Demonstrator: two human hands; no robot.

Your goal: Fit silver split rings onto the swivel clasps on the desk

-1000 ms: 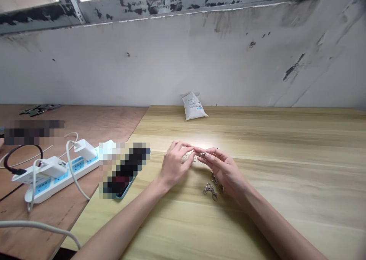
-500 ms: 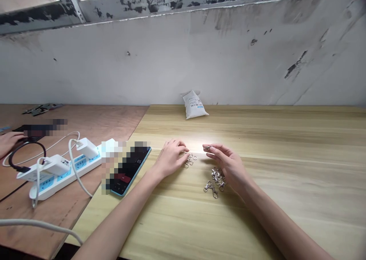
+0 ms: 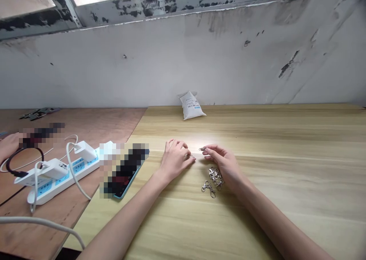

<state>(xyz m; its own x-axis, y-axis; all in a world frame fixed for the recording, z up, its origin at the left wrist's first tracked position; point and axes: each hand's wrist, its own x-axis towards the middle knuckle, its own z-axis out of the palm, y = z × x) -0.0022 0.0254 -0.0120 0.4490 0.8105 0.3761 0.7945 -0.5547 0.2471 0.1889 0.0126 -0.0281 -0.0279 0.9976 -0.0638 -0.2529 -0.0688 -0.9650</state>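
My left hand (image 3: pixel 175 159) rests on the pale wooden table (image 3: pixel 257 145), its fingers curled down and pinching at small metal rings (image 3: pixel 190 156) lying under the fingertips. My right hand (image 3: pixel 224 164) hovers just to the right, with thumb and forefinger pinched on a small silver clasp (image 3: pixel 202 149). A heap of silver lobster clasps (image 3: pixel 213 179) lies on the table right below my right hand.
A small white bag (image 3: pixel 190 105) stands at the back by the wall. To the left lie a phone (image 3: pixel 122 171), a white and blue power strip (image 3: pixel 54 170) with plugs and cables, and another person's hand (image 3: pixel 7 145) at the far left edge.
A second ago both hands met over the rings. They drew apart; my left hand dropped onto the rings and now curls over them, while my right keeps the clasp pinched.
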